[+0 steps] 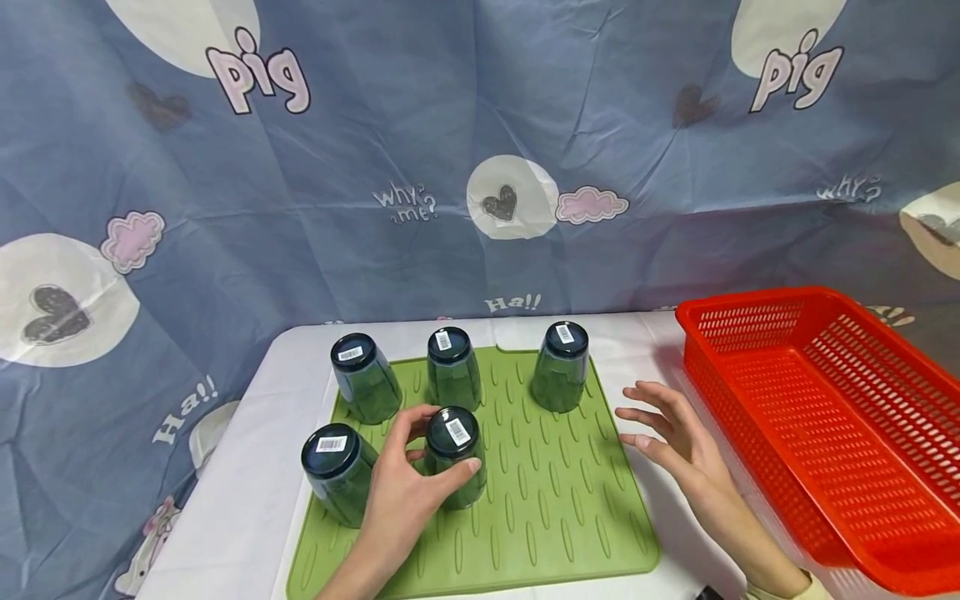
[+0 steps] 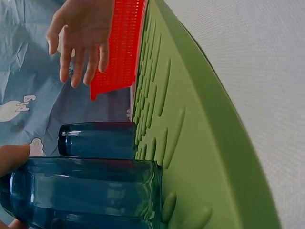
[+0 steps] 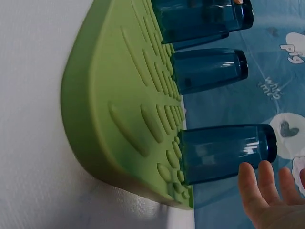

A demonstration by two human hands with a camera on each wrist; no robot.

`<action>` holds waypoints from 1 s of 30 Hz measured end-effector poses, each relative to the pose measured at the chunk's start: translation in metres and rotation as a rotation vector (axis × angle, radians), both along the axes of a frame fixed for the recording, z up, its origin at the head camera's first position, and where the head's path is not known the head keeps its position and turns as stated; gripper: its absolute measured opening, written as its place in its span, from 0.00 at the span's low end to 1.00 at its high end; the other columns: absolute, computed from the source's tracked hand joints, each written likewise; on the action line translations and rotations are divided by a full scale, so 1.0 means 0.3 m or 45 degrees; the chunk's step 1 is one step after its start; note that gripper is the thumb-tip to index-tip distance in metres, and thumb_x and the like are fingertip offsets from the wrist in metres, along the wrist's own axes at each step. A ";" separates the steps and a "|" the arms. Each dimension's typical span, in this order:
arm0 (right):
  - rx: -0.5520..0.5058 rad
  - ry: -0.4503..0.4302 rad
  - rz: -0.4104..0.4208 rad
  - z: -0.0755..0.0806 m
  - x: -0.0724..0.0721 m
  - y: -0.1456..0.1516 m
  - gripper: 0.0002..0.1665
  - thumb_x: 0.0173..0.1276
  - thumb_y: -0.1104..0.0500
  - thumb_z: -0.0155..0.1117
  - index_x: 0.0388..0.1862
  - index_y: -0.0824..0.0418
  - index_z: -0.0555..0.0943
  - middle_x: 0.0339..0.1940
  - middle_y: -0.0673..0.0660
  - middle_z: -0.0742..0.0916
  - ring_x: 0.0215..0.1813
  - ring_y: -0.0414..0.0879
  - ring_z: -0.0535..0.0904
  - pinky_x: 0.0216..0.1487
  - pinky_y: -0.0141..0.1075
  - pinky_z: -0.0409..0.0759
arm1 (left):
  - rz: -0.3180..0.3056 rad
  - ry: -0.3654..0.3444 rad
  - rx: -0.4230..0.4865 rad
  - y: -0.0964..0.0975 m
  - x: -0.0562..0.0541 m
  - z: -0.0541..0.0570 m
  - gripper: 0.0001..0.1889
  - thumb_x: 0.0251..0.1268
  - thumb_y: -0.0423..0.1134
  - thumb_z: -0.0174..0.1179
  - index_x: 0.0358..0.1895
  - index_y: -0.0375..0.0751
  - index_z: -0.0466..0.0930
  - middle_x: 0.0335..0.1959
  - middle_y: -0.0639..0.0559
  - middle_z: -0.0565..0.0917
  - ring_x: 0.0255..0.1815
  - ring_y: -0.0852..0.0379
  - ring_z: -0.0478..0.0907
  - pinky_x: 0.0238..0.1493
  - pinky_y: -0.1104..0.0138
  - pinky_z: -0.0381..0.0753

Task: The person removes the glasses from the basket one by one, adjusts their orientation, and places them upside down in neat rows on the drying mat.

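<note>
Several dark blue-green glasses stand upside down on a green ridged drying mat (image 1: 540,508), each with a barcode label on its base. My left hand (image 1: 405,500) grips the front middle glass (image 1: 456,446) near its upturned base, thumb on one side and fingers on the other. In the left wrist view that glass (image 2: 90,195) has its rim right at the mat. Spread with nothing in it, my right hand (image 1: 682,446) hovers beyond the mat's right edge. Nearest to it is the back right glass (image 1: 560,371), which shows behind the fingers (image 3: 268,183) in the right wrist view.
At the right stands a red perforated plastic basket (image 1: 810,425). Two more glasses line the mat's left side, a back one (image 1: 369,383) and a front one (image 1: 341,475); another glass (image 1: 453,371) is at the back middle. A white cloth (image 1: 240,483) covers the table, with a blue printed curtain (image 1: 420,125) behind.
</note>
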State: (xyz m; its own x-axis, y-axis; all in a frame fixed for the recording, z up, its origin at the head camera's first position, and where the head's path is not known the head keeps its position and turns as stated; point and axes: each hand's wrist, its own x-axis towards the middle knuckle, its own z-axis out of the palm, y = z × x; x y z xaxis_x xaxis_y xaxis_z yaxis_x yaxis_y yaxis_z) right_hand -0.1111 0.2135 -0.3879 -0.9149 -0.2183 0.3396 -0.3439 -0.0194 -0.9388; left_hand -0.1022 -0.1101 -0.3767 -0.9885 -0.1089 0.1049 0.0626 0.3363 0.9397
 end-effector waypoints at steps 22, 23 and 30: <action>0.054 0.092 -0.048 0.016 -0.029 0.013 0.32 0.70 0.75 0.52 0.72 0.68 0.60 0.66 0.65 0.72 0.64 0.56 0.72 0.58 0.35 0.78 | -0.077 0.211 0.079 -0.005 -0.008 0.055 0.36 0.44 0.37 0.79 0.59 0.57 0.73 0.58 0.58 0.77 0.59 0.60 0.70 0.61 0.59 0.66; 0.055 0.095 -0.048 0.016 -0.030 0.013 0.32 0.70 0.76 0.52 0.72 0.68 0.60 0.66 0.65 0.72 0.64 0.56 0.72 0.58 0.35 0.78 | -0.081 0.228 0.081 -0.008 -0.008 0.065 0.35 0.45 0.37 0.79 0.59 0.58 0.73 0.58 0.59 0.76 0.60 0.60 0.70 0.61 0.60 0.66; 0.089 0.081 -0.076 0.017 -0.030 0.019 0.31 0.70 0.75 0.53 0.71 0.66 0.62 0.65 0.64 0.73 0.64 0.55 0.72 0.59 0.33 0.77 | -0.094 0.361 0.173 -0.038 -0.014 0.134 0.31 0.50 0.30 0.75 0.58 0.49 0.74 0.56 0.57 0.78 0.61 0.55 0.72 0.62 0.61 0.68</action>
State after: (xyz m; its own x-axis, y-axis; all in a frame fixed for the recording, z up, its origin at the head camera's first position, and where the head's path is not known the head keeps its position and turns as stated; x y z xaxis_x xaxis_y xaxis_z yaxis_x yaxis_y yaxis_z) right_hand -0.1203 0.2193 -0.3826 -0.9041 -0.1892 0.3832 -0.4013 0.0677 -0.9134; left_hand -0.1064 -0.1214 -0.3364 -0.9276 -0.0697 0.3670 0.3483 0.1934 0.9172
